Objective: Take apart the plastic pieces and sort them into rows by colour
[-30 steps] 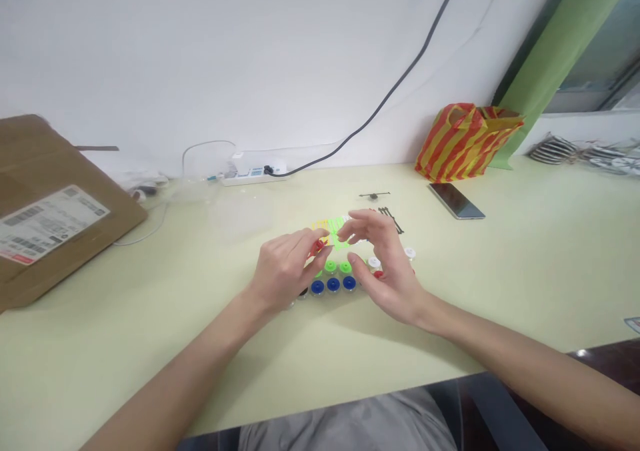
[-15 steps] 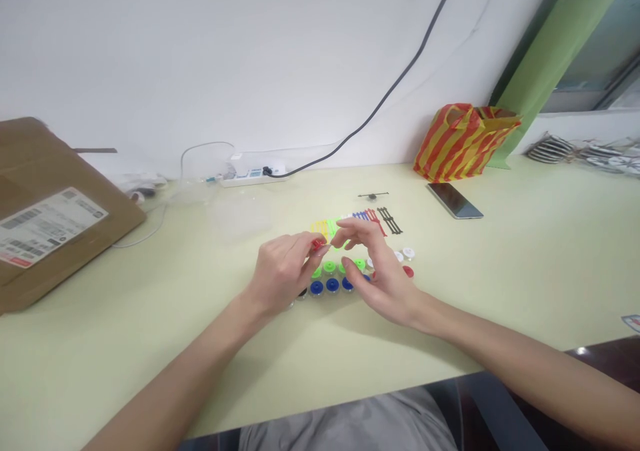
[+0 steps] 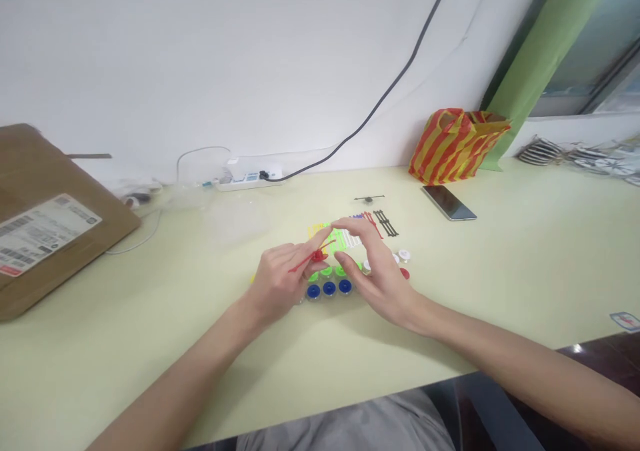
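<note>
My left hand [image 3: 280,281] is closed on a small red plastic piece with a long thin bar [image 3: 318,255], held between thumb and fingers. Opposite it, my right hand [image 3: 377,271] has its thumb and index finger apart with nothing visible between them. The two index fingertips meet or nearly meet above the red piece. Below the hands stand small clear round containers with blue caps [image 3: 329,289] and green caps [image 3: 326,272]. Behind lie thin plastic bars sorted by colour: yellow [image 3: 316,229], white [image 3: 353,238], red [image 3: 373,225] and black [image 3: 385,223]. My hands partly cover both groups.
A black bar on a small round base [image 3: 369,199] lies farther back. At the right are a phone [image 3: 449,203] and a striped bag [image 3: 455,147]. A cardboard box [image 3: 55,231] stands at the left, and a power strip [image 3: 250,176] lies against the wall.
The red piece now shows more fully, with its long bar lying across the left fingers. My right index finger has moved to the left fingertips. The whole view has shifted slightly.
</note>
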Motion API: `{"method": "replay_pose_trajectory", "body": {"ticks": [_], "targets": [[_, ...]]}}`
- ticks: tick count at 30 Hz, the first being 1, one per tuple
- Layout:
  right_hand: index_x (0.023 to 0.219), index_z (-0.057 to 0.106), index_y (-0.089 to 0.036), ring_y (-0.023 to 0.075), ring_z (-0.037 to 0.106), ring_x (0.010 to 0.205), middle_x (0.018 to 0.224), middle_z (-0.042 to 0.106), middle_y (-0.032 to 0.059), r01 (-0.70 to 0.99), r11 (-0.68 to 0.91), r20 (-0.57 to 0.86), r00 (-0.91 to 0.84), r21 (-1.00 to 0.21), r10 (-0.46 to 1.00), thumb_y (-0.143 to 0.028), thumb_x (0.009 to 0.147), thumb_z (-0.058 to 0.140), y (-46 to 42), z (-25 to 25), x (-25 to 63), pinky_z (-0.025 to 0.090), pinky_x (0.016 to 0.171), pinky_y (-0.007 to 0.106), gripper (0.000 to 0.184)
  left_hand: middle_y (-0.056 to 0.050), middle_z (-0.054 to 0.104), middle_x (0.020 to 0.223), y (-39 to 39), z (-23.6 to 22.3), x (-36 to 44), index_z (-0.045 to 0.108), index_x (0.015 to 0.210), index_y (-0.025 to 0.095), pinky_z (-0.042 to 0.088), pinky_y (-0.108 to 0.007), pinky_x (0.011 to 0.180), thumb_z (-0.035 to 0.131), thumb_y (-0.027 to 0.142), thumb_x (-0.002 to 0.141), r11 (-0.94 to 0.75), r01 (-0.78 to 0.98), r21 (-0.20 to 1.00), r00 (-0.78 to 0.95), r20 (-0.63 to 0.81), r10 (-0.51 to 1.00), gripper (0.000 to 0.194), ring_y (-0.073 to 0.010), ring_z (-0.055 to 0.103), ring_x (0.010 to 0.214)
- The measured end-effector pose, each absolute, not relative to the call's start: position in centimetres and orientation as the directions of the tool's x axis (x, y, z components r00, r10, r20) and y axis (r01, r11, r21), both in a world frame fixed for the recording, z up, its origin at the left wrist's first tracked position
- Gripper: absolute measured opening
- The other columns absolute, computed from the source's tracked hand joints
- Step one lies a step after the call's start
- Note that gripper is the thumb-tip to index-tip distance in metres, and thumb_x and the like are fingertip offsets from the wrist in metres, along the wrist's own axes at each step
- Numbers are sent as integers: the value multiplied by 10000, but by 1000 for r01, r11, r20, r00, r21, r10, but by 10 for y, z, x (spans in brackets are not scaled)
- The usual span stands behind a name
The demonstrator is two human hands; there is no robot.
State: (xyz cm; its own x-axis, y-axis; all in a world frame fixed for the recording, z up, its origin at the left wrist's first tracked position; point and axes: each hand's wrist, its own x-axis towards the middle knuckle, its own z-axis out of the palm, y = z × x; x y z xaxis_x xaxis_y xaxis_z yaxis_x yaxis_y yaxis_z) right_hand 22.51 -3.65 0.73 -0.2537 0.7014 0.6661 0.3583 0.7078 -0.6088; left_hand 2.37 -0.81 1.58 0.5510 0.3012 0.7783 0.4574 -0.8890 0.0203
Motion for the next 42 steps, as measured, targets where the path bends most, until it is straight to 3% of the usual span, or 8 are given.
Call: {"method": "replay_pose_trajectory", "body": {"ticks": [3,8,11,16,23,26,32,42], "targets": [[1355,529,-262,246,549,1279,1328,613,107,281,659,617,-233,-698,752,-344,1040,514,-33,12,227,443,1097,463,326,-3,690,701,-8,15,25,598,1248,162,437,-233,538,423,271,1082,-905,425,-5,574,775,265,264,-114,565,521],[983,698,-194,169,647,821,900,704,48,-37,428,406,-403,-903,820,-453,981,621,-22,17,231,521,756,310,270,21,573,562,-10,17,27,568,756,169,341,-263,490,504,245,1051,-913,397,-95,629,753,195,310,-110,470,468],[807,713,-176,146,604,734,788,683,29,-98,390,394,-415,-915,820,-463,908,719,-17,18,233,484,697,287,304,32,560,547,-10,18,27,552,735,167,332,-268,482,491,257,1060,-909,398,-122,665,722,194,343,-101,424,440],[879,766,-171,142,637,746,831,725,39,-173,326,368,-464,-930,805,-396,868,774,-11,17,236,495,716,280,225,24,602,577,-8,17,23,622,846,150,341,-280,490,464,261,1072,-903,408,-139,698,685,210,297,-112,462,455],[870,768,-164,153,663,741,818,732,48,-132,308,327,-561,-942,760,-413,801,834,11,21,253,526,721,293,267,62,430,457,-7,12,24,488,609,179,278,-284,474,473,278,1069,-864,455,-215,685,704,186,471,-102,356,404],[896,754,-169,171,681,777,848,747,58,-41,423,406,-379,-905,832,-427,823,803,44,25,275,530,749,308,273,68,389,446,-9,13,23,429,581,177,267,-278,479,495,259,1059,-848,489,-205,655,728,202,489,-92,308,405],[845,743,-143,214,675,847,919,763,121,563,464,553,-14,-684,833,-340,885,664,145,15,334,505,802,331,216,63,401,455,-11,13,26,428,597,179,254,-286,480,454,181,1053,-854,474,-213,662,727,186,457,-98,295,421],[752,764,-165,198,679,783,832,782,75,626,456,364,-280,-633,888,-249,794,684,219,-13,350,492,744,282,123,73,353,478,-13,13,27,374,585,181,240,-296,473,524,56,968,-889,442,-117,586,789,187,430,-97,242,459]]}}
